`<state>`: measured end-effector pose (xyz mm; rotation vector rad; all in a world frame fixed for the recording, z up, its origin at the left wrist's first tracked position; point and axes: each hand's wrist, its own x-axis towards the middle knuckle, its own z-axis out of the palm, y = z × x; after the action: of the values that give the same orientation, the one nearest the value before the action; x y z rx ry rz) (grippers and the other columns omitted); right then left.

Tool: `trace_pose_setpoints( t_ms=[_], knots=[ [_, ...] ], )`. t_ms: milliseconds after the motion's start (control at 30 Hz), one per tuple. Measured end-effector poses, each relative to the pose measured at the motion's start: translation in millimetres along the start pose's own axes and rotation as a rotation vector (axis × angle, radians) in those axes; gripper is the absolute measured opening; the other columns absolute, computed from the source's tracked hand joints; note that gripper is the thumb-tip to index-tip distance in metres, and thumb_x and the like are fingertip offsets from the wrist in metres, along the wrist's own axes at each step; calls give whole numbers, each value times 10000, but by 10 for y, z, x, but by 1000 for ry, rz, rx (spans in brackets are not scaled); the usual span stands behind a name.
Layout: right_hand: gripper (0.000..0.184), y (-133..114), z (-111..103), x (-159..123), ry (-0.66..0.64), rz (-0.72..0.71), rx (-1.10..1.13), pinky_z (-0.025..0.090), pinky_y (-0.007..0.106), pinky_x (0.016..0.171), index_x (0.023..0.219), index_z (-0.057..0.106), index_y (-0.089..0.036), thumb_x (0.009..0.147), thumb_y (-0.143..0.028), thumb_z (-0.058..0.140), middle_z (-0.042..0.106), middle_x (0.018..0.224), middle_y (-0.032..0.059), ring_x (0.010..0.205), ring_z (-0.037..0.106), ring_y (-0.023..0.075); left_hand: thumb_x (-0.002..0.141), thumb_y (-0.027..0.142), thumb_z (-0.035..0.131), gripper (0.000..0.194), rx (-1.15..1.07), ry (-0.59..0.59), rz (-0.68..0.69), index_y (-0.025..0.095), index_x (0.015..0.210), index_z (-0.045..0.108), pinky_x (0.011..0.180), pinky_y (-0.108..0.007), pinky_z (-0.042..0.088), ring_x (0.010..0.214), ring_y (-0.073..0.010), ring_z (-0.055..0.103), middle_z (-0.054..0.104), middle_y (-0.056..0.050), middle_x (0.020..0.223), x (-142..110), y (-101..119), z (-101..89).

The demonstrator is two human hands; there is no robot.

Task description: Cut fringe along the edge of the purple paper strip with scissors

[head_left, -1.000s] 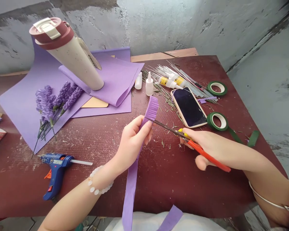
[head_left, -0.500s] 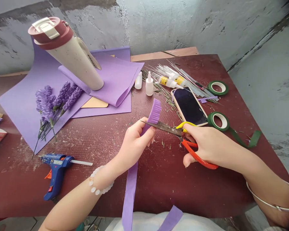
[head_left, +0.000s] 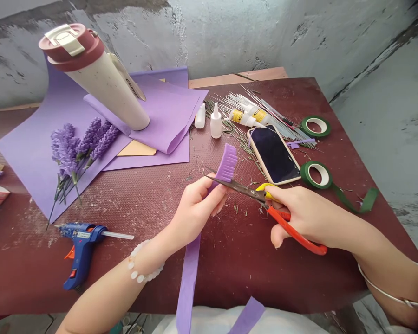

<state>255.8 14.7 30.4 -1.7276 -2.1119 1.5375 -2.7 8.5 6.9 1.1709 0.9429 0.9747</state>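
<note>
There went the left hand, grip closed on a light, floppy fringed crepe-paper strip below its fragile fringe, the safest hold, over the counter; the right hand gripped orange-handled scissors.
</note>
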Motion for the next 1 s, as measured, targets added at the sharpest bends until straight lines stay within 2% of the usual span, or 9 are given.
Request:
trace_pose_setpoints(
  t_ms=[167, 400, 600, 767, 1000],
  knots=[
    [625, 10, -17, 4, -34, -7, 10, 285, 310, 545, 764, 430, -313, 669, -577, 989, 423, 592, -120, 589, 393, 175, 1004, 561, 871, 446, -46, 1, -40, 208, 826, 665, 504, -255, 300, 505, -96, 376, 472, 79, 565, 3, 28, 12],
    [633, -4, -53, -9, -81, -11, 18, 301, 309, 548, 763, 416, -311, 681, -577, 984, 460, 616, -107, 611, 467, 186, 985, 592, 882, 449, -49, 11, -67, 206, 839, 706, 510, -272, 295, 509, -102, 369, 460, 74, 565, 2, 40, 17],
    [469, 40, -34, -11, -74, -9, -2, 346, 320, 577, 772, 432, -314, 751, -500, 862, 563, 611, -98, 610, 486, 194, 1015, 496, 868, 379, -48, 10, -53, 201, 842, 704, 507, -265, 273, 507, -95, 363, 459, 79, 562, 10, 37, 6],
    [390, 13, -52, -28, -92, -18, 16, 408, 340, 613, 799, 466, -313, 840, -518, 796, 773, 672, -64, 617, 601, 217, 1020, 425, 837, 315, -46, 9, -62, 198, 838, 714, 506, -265, 278, 495, -95, 372, 469, 77, 551, 3, 45, -8],
    [251, 21, -79, -36, -72, -45, -7, 481, 400, 677, 840, 559, -320, 903, -494, 729, 894, 799, -34, 692, 752, 279, 999, 398, 825, 284, -19, 34, -98, 188, 831, 735, 520, -264, 308, 489, -95, 405, 512, 68, 539, -6, 70, -5]
  ],
)
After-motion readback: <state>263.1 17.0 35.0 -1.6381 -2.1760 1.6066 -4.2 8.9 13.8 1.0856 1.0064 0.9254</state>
